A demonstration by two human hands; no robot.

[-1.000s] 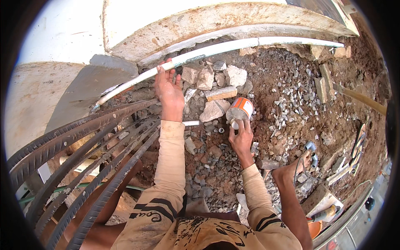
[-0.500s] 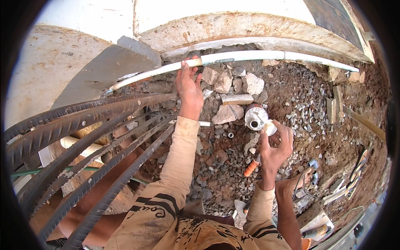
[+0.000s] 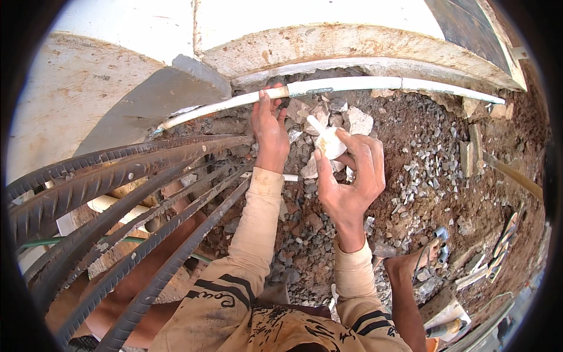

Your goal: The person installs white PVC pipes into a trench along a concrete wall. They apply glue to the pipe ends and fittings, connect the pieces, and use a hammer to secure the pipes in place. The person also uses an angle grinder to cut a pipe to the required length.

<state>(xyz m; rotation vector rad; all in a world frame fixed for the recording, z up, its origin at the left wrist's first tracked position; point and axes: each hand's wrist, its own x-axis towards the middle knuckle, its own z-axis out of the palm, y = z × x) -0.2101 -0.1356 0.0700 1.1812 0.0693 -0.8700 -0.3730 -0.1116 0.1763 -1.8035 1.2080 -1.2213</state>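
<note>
A long white plastic pipe (image 3: 358, 83) runs along the foot of the wall. My left hand (image 3: 271, 132) grips it from below, fingers round it beside the brownish-smeared joint, where a narrower length meets a wider one. Between the thumb and fingers of my right hand (image 3: 355, 185) is a round white lid (image 3: 330, 144). A short white applicator stem sticks out of it, pointing up and left toward the pipe but apart from it. The open can seen earlier is hidden behind my right hand.
Thick ribbed steel bars (image 3: 135, 185) fan out close to my left arm. Broken stones (image 3: 358, 121) and gravel cover the soil below the pipe. Grey pipe fittings (image 3: 443, 245) lie by my right foot. A wooden handle (image 3: 513, 176) lies farther right.
My right hand has lifted the lid away from the can and carried it up and left toward the pipe joint. My left hand stays on the pipe.
</note>
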